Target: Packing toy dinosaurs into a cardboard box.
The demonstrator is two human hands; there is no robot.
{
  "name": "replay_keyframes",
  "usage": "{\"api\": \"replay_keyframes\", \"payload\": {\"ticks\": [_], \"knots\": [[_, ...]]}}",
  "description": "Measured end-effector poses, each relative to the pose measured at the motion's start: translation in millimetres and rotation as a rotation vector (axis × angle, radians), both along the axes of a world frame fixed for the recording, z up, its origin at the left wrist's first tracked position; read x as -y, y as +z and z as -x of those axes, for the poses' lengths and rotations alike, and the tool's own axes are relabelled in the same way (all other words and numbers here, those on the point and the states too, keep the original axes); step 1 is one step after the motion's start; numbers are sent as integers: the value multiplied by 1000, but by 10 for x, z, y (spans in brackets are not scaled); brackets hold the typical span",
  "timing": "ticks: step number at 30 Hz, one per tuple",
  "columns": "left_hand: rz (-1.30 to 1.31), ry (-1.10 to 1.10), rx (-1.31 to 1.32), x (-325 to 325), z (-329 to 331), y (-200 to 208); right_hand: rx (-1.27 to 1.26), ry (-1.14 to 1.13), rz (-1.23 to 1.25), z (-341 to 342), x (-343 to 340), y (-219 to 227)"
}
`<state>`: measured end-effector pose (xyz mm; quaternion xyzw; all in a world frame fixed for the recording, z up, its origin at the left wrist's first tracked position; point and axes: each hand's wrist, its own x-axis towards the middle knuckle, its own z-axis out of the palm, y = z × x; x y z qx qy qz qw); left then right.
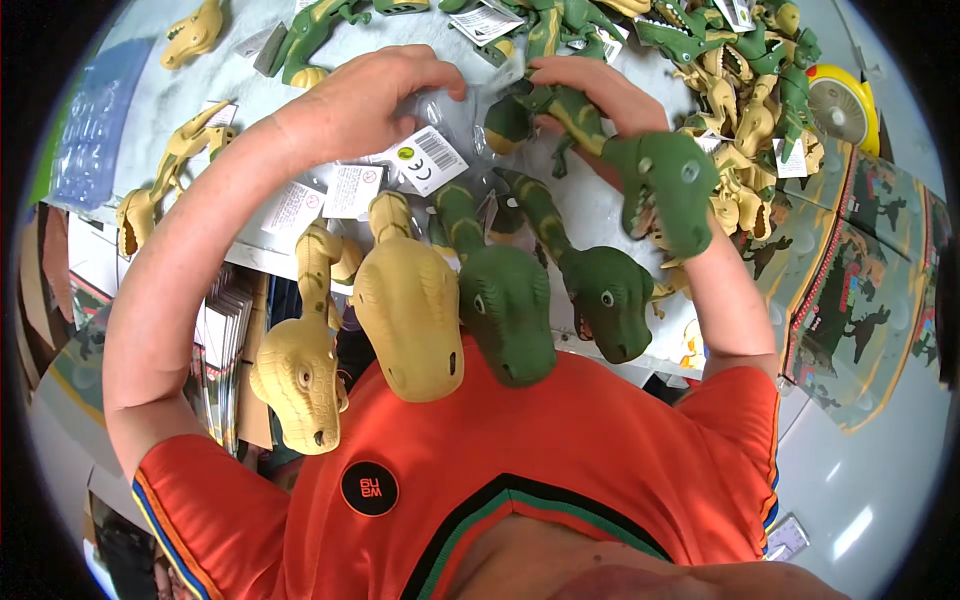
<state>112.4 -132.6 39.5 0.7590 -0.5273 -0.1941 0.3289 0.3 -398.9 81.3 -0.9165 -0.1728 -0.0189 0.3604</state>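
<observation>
My left hand curls its fingers and thumb around the edge of a clear moulded plastic tray. On the other side, my right hand grips a green dinosaur toy, whose large open-mouthed head leans over my forearm. Four more dinosaur toys lie in a row toward me, heads over the table's near edge: a small tan one, a larger tan one, a green one and another green one. White tags lie by their bodies, which the tray and tags partly hide.
Tagged green and tan dinosaurs are heaped at the far right by a yellow fan. Clear trays are stacked at left, near a tan dinosaur. Printed cardboard packaging stands right; flat printed cards sit below the table edge.
</observation>
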Motion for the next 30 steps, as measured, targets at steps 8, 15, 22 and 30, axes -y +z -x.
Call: {"api": "replay_keyframes", "payload": {"ticks": [8, 15, 22, 30], "knots": [[2, 153, 84, 62, 99, -37, 150, 158, 92, 33, -62, -58], [-84, 234, 189, 128, 182, 38, 119, 245, 105, -39, -10, -12], [-136, 316, 219, 197, 274, 15, 23, 407, 210, -215, 20, 51], [-211, 322, 190, 219, 309, 37, -72, 487, 315, -197, -21, 38]]}}
